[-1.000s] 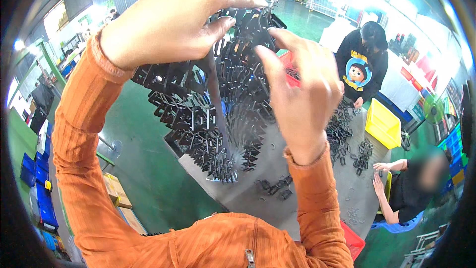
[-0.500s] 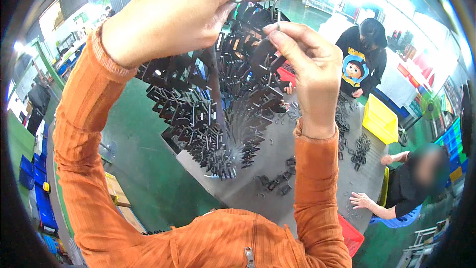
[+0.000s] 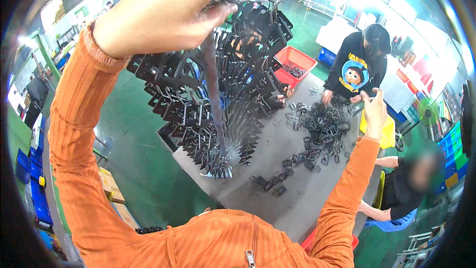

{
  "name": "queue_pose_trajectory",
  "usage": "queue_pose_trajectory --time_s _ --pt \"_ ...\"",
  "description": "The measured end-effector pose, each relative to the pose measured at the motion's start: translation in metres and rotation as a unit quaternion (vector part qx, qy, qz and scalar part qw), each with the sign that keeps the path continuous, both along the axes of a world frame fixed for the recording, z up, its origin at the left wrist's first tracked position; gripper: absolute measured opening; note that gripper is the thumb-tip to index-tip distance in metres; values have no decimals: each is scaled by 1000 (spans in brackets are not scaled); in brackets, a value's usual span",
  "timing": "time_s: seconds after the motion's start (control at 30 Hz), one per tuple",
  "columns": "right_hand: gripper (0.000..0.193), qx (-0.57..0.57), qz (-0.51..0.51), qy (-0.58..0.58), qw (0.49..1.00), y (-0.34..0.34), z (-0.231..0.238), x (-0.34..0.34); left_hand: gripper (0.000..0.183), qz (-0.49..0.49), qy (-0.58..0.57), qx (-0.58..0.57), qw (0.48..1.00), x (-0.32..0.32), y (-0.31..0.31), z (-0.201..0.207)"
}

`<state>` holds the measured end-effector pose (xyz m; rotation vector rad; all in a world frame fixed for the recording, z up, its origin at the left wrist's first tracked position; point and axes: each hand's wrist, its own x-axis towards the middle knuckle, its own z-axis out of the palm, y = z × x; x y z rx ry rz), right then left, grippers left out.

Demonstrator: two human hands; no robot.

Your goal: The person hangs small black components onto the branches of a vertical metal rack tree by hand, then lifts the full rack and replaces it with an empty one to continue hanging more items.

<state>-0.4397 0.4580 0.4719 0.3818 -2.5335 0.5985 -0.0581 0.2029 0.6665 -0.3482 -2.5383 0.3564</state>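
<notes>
A tall rack with a dark central pole [image 3: 214,89] stands in front of me, its many arms hung with black rectangular frames [image 3: 183,104]. My left hand [image 3: 173,7] is raised at the rack's top, its fingers bent round the upper part; the picture's edge cuts off some of the hand. Out to the right, my right hand [image 3: 375,116] is over the table's far right side, with thumb and a finger apart and nothing visible between them. Beside it, loose black frames [image 3: 325,131] lie heaped on the grey table [image 3: 302,208].
A red basket [image 3: 296,64] holding small parts is behind the rack. A yellow bin [image 3: 386,131] is at the table's right. One person [image 3: 362,64] in a black top handles parts across the table; another person [image 3: 411,183] sits at the right. Green floor [image 3: 148,154] lies left.
My right hand has left the rack and moved right, toward the heap of frames. My left hand stays at the rack's top. The seated person's hands have shifted.
</notes>
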Motion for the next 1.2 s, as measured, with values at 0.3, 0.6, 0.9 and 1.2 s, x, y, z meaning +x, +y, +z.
queue_pose_trajectory --time_s 0.3,0.6,0.9,1.2 --pt "25 -373 492 193 763 -93 45 196 48 46 -12 -54 997 -13 15 4" --pt "18 -310 372 324 812 -151 71 229 41 76 -9 -5 997 -16 18 -5" --pt "13 -473 629 -35 616 -113 60 202 48 66 -40 1 997 -12 7 0" --pt "24 -302 239 -16 923 -20 7 13 53 -30 -57 44 997 7 -5 1"
